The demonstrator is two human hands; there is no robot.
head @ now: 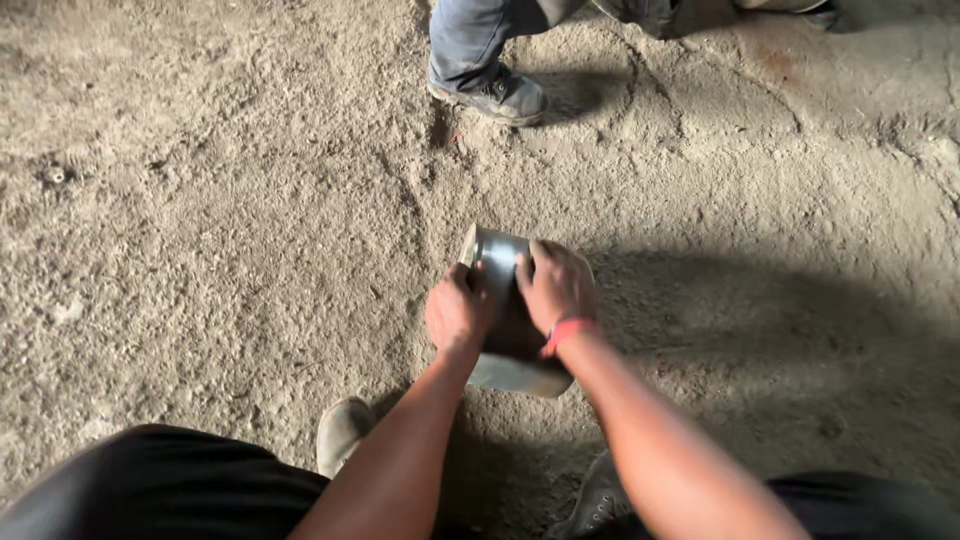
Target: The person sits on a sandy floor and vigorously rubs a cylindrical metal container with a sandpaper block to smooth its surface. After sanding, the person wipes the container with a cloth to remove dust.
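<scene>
Item, frame centre: metal cylinder (500, 262), dull silver, flared rim at its 11 o'clock end, tilted, over the sandy ground (200, 220); whether it touches the ground cannot be told.

Left hand (457, 312): clasped on the cylinder's 9 o'clock side, fingers curled against the wall.

Right hand (556, 286): clasped on the 3 o'clock side, fingers over the top; red band (570, 330) at the wrist.

At 6 o'clock: wearer's two dusty shoes (340, 432).

At 12 o'clock, well apart: another person's grey shoe (495, 95) and jeans leg (468, 35).

Sandy dirt floor (220, 220); co-worker's shoe (492, 95), wearer's shoes (343, 432) on it.
</scene>
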